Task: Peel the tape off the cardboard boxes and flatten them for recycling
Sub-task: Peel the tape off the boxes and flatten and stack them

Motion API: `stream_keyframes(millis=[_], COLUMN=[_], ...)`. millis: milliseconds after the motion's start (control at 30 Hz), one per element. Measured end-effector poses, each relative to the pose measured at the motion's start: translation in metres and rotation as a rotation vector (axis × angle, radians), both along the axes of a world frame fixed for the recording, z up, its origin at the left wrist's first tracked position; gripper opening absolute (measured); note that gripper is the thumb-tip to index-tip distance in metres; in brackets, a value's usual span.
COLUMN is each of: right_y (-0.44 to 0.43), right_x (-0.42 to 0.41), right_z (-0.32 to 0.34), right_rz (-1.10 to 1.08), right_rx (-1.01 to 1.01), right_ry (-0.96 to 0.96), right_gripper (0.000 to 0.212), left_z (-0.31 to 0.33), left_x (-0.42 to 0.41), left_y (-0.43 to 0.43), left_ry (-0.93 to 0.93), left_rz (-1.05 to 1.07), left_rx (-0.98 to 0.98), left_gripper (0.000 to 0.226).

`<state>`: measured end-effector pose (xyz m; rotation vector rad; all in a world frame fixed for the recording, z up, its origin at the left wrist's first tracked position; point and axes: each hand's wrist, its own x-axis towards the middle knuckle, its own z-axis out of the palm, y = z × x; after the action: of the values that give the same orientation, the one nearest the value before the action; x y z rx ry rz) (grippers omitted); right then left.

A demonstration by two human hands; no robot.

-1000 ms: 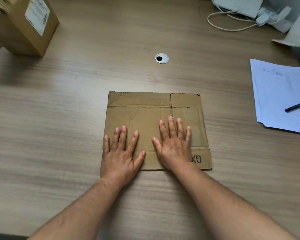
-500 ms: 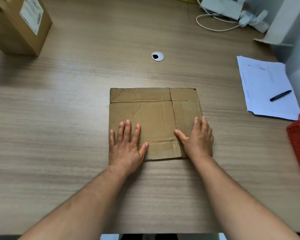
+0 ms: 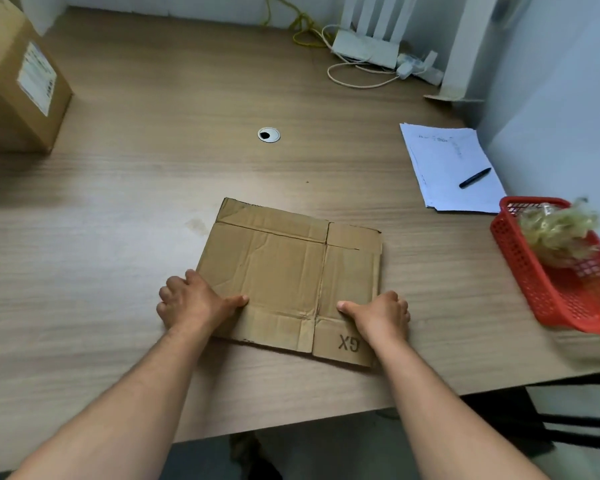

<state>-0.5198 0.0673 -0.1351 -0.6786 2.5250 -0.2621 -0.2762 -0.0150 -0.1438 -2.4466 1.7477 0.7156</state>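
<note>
Item: flattened cardboard box (image 3: pixel 291 275), brown, creased, printed "GX" at its near right corner. Lies flat on the wooden table (image 3: pixel 125 209), skewed so its near edge runs close to the table's front edge, closest at the right corner. Bare tabletop lies open to its left and beyond it toward the cable grommet (image 3: pixel 269 134).

Left hand (image 3: pixel 191 303): on the box's left edge, thumb laid on top of the cardboard, fingers curled over the side; whether they reach under the board cannot be told.

Right hand (image 3: pixel 378 315): on the right edge near the "GX" corner, thumb on top, fingers wrapped around the side. Both hands grip the sheet by its opposite edges.

Change from half a second ago: the left hand then lay flat and spread on the face of the cardboard and the right rested over its right edge; both now sit at the sides with fingers curled. The box, then square to the table front, is now turned, right side nearer.

Other holdings: an upright cardboard box (image 3: pixel 18 84) with a white label, far left corner of the table, well apart. Stack of white papers (image 3: pixel 444 168) at right, a black pen (image 3: pixel 475 177) lying on it. Red mesh basket (image 3: pixel 551 282) at the right edge, just beside the papers, holding a crumpled wad of yellowish tape (image 3: pixel 561 233), blurred. White device (image 3: pixel 364 50) with cables at the back wall.
</note>
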Motion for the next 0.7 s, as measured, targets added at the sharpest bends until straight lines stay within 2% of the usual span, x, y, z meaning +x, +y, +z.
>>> stream_keyframes(millis=[133,233,400,567,700], right_y=[0.048,0.091,0.192,0.301,0.385], right_x=[-0.011,-0.025,-0.061,-0.111,-0.165], right_z=[0.011,0.018,0.032,0.054,0.072], right_rz=[0.035,0.093,0.088,-0.016,-0.140], right_rx=[-0.037,-0.079,-0.157,-0.235,-0.267], right_ry=[-0.142,-0.160,-0.018,0.135,0.238], right_gripper=[0.085,0.088,0.098,0.096,0.095], left_z=[0.004,0.009,0.020,0.043,0.062], left_x=[-0.009,-0.028,-0.075,-0.142,-0.210], left_y=[0.041,0.090,0.177,0.251,0.304], left_ry=[0.003,0.128,0.319,0.465,0.536], left_rz=[-0.011,0.002,-0.106,-0.255,-0.507], left_rx=[-0.028,-0.096,-0.161,-0.232,-0.240], left_gripper=[0.108,0.105,0.095,0.105,0.108])
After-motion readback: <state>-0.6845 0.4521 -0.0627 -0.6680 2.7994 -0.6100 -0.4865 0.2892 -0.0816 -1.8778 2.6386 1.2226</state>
